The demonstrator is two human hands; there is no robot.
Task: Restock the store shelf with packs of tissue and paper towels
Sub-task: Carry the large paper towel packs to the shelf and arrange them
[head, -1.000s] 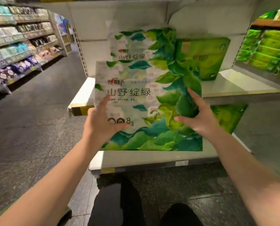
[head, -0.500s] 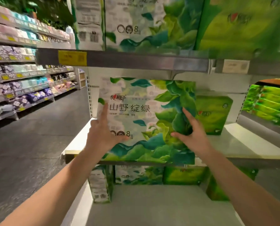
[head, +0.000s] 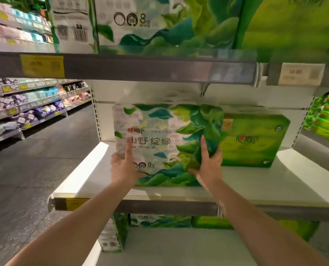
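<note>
A white pack of paper towels (head: 159, 121) printed with green leaves stands upright on the white middle shelf (head: 94, 179), set back from the front edge. My left hand (head: 124, 166) holds its lower left part, index finger pointing up the front and thumb spread along the bottom. My right hand (head: 207, 162) grips the wrap on the leafy right part of the front. A bright green pack (head: 255, 143) stands right beside it.
The shelf above (head: 140, 68) carries more of the same packs (head: 159, 25). Further packs (head: 159, 220) stand on the bottom shelf. Green packs (head: 328, 116) fill the bay at right. An aisle floor (head: 35, 169) and stocked shelves (head: 35, 104) lie to the left.
Both hands raised the leaf-printed pack from in front of the lower shelves and moved it back onto the middle shelf beside the green pack. My view rose with it.
</note>
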